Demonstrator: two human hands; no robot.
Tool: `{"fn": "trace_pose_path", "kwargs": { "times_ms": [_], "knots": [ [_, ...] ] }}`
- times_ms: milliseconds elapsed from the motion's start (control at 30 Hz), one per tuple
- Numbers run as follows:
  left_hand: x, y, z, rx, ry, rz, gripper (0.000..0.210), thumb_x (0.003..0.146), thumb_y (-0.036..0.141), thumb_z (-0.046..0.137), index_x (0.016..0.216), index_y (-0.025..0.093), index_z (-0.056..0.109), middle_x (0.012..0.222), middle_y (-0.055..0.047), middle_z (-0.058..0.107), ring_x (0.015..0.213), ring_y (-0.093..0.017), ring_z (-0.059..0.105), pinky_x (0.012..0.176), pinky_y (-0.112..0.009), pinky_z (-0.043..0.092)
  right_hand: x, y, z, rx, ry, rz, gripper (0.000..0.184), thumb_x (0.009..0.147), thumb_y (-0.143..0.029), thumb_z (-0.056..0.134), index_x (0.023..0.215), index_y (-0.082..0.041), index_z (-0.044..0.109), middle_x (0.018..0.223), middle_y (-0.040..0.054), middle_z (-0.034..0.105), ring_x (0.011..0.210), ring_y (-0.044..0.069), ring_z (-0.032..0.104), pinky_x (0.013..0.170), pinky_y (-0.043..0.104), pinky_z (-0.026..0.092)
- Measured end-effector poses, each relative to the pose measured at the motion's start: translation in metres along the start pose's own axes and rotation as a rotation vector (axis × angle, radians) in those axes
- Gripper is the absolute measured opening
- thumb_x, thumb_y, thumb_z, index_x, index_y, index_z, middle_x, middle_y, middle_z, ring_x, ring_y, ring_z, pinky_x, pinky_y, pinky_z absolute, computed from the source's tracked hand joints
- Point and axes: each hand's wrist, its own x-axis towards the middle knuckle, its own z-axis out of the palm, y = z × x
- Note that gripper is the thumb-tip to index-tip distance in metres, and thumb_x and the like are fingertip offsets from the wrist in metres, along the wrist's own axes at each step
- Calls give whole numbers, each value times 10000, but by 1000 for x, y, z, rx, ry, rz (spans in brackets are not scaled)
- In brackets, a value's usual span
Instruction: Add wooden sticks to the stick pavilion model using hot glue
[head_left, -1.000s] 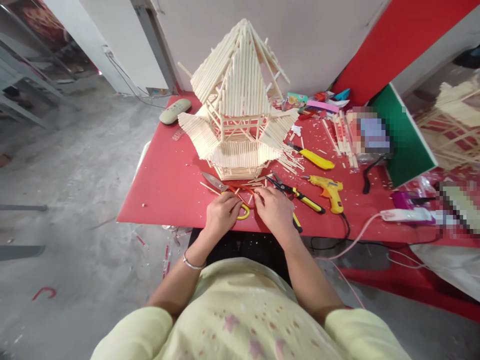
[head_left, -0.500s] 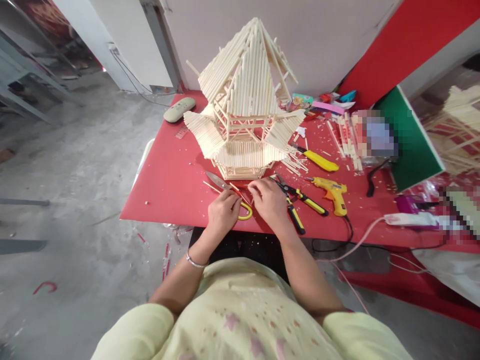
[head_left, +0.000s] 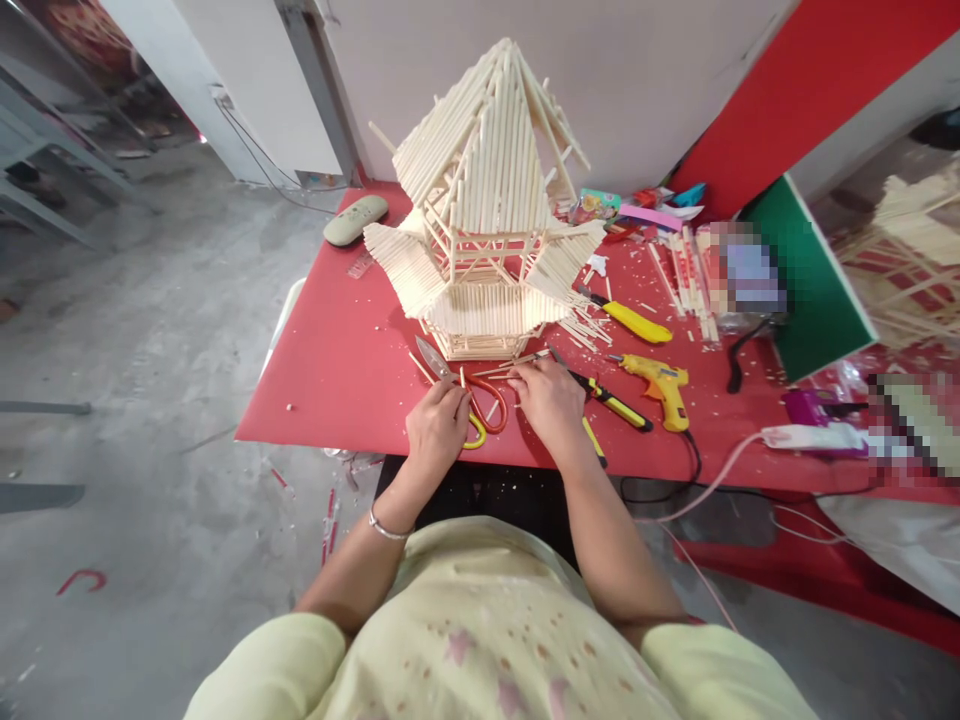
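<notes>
The left hand (head_left: 437, 428) lies at the near edge of the table (head_left: 330, 370), its fingers curled together over a thin stick (head_left: 463, 381) that stands up just past the knuckles; whether they truly pinch it I cannot tell. Under that hand lie the scissors (head_left: 480, 400), red and yellow loops by the fingers, blades pointing off toward the model. The right hand (head_left: 551, 400) rests just beside, its fingertips drawn together on loose sticks (head_left: 517, 365) lying flat before the stick house (head_left: 484, 220). This looks like sorting and picking a stick for fitting or trimming; the next move would call for a firm pinch on one stick alone, lifted clear of the pile without nudging the house, which stands touching-close behind. To the right lie pliers (head_left: 611, 400), a glue gun (head_left: 660, 380) with its cord trailing off the edge, and a yellow knife (head_left: 634, 320); a remote (head_left: 355, 219) sits at the far left corner.
</notes>
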Motion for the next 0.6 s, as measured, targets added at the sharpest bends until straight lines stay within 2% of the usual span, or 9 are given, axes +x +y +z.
{"fn": "trace_pose_path", "kwargs": {
  "times_ms": [167,367,467,600],
  "knots": [
    [0,-3,2,10,8,7,230,956,266,504,993,209,724,1118,-77,710,936,-190,688,739,-274,518,7,-1,1,4,-8,-24,191,939,-346,529,963,-264,699,998,63,633,946,194,546,694,282,368],
    [1,-2,1,-67,-1,16,213,953,248,499,1006,198,699,1134,-88,701,998,-200,678,852,-301,532,1,1,0,-3,14,6,245,968,-306,463,1071,-266,681,1024,67,648,959,194,556,714,282,373],
    [1,0,1,-85,-9,12,206,949,251,505,1025,197,689,1156,-97,691,1009,-207,673,865,-314,533,-8,5,-7,3,27,23,279,979,-298,428,1127,-282,665,1045,50,658,947,177,577,727,277,378],
    [-3,4,-5,-76,-54,62,210,924,326,560,1049,222,692,1119,-84,691,1003,-213,665,842,-309,530,-24,16,-21,-22,19,64,261,971,-311,441,1058,-279,685,1005,33,677,882,168,598,680,280,359]
  ]
}}
